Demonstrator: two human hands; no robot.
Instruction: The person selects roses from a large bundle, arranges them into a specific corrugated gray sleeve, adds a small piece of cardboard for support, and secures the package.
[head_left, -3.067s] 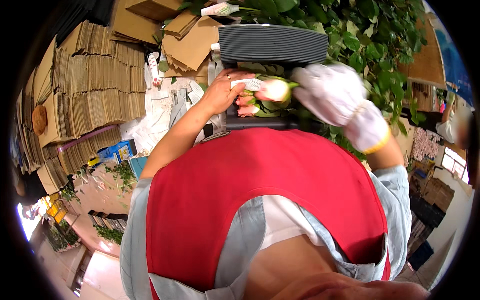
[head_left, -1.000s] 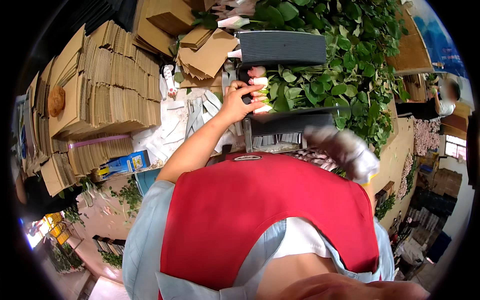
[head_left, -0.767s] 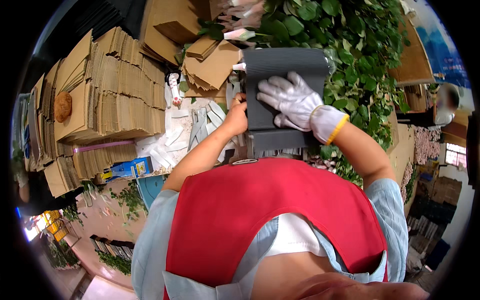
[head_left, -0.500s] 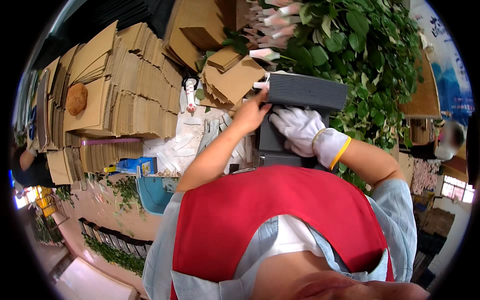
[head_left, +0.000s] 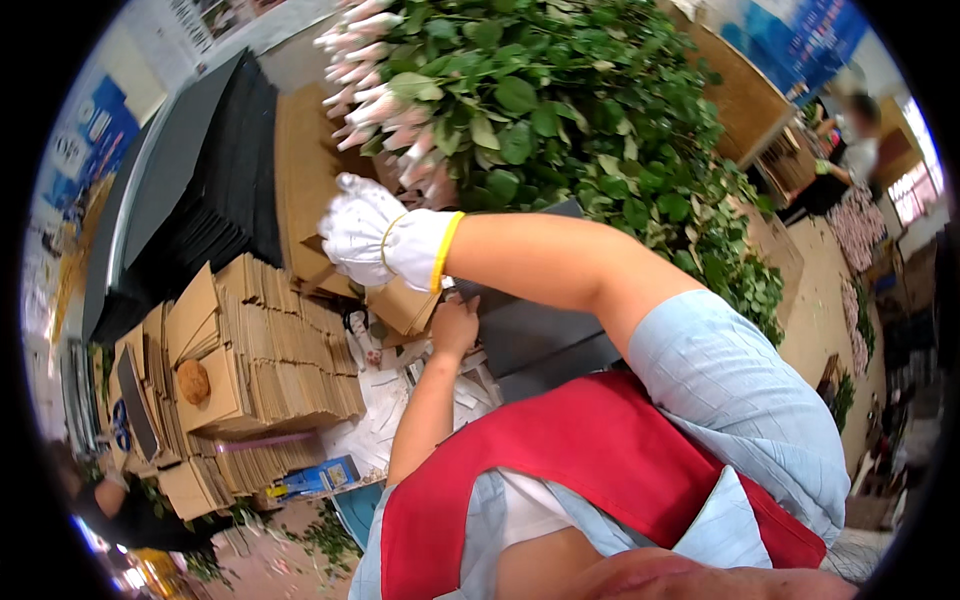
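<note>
A person in a red apron reaches the right hand, in a white glove with a yellow cuff, across to a tan cardboard sheet; the fingers lie flat against it, spread rather than closed. Just beyond the glove are pink rose buds among green leaves. Below the glove, the bare left hand rests at the edge of a dark grey sheet; its grip cannot be made out.

Cardboard stacks left, leafy greenery right, beige floor, daylight maybe from window far right.
</note>
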